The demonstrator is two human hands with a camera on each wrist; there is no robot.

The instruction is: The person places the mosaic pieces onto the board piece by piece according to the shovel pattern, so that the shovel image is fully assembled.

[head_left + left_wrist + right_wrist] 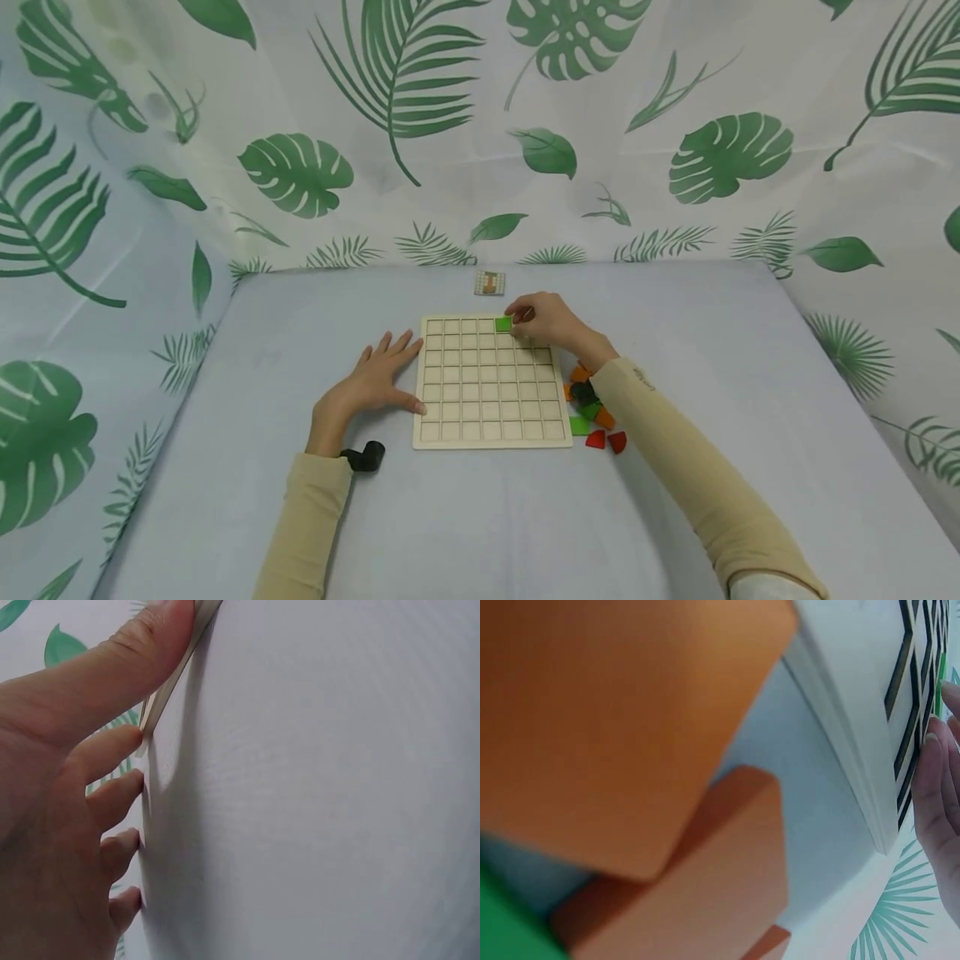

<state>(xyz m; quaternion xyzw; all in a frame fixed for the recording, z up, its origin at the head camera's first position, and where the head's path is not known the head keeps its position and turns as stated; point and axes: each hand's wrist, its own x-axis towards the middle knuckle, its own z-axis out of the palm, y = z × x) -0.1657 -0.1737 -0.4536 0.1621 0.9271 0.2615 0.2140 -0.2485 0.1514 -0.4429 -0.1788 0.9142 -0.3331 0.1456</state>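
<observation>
A pale wooden grid board (480, 444) lies flat on the table. One green square tile (503, 324) sits in a cell of its far row. My right hand (551, 321) reaches over the board's far right corner, thumb and index finger pinching at that tile's right end; the fingertips partly hide the contact. In the right wrist view the fingers (934, 772) are low against the grid. My left hand (378, 375) has its fingers spread along the board's left edge. Its thumb (150, 645) touches the edge in the left wrist view.
Orange, green and red pieces (603, 417) lie loosely beside the board's right edge, partly under the right wrist camera (582, 392). Beyond the far edge lies a small patterned card (490, 283). A leaf-print cloth (450, 200) stands behind the table.
</observation>
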